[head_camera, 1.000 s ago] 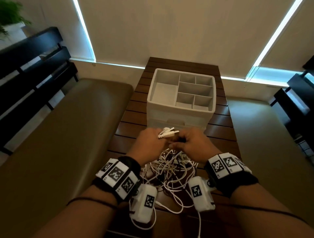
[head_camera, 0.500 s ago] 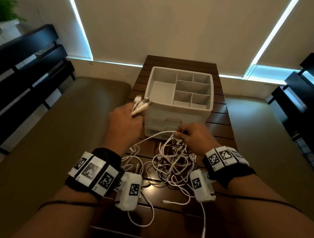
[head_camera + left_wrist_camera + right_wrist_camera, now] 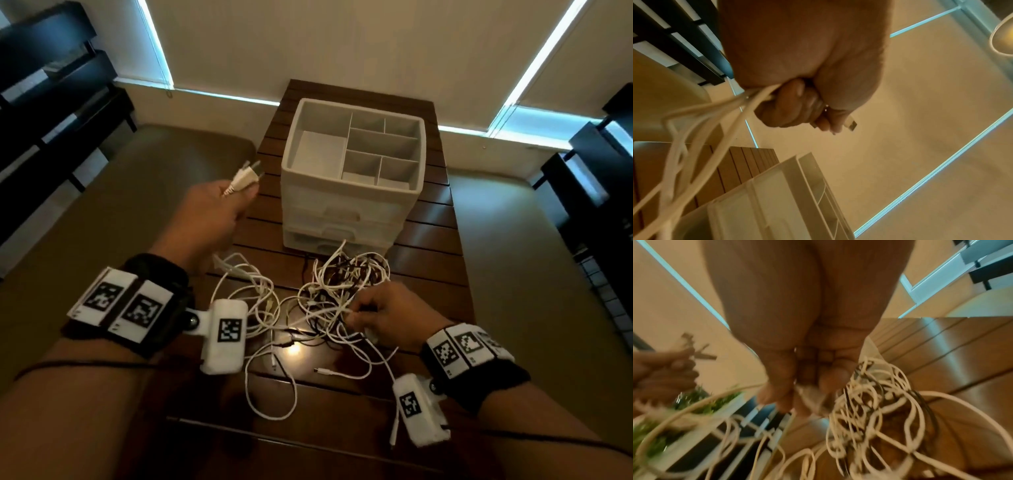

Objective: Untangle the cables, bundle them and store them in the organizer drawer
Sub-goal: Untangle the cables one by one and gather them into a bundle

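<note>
**Plug ends held up to the left, tangle pinned under the right**

The left hand [image 3: 205, 219] is closed in a fist around a small sheaf of white cable ends [image 3: 244, 177], whose plugs stick out past the knuckles toward the organizer [image 3: 352, 178]. In the left wrist view the fingers [image 3: 789, 104] are curled tight over the cords, with a metal plug tip showing beyond them. From this fist the white cords trail back and down toward the wrist, then across to the right, so their long axis runs from the raised left hand to the tangle [image 3: 342, 291] lying on the bench [image 3: 428, 246].

The right hand [image 3: 383, 318] sits at the near edge of that tangle, its fingers pinching a few white strands; the main knot lies just beyond its fingertips, between it and the organizer's closed drawers [image 3: 339, 212].

The coming move likely turns on this line: pulling the left hand further away from the right along the cords should draw them out of the knot while the right hand holds the rest down. The right hand is the nearer one to the knot; dark cables woven through it may snag.
</note>
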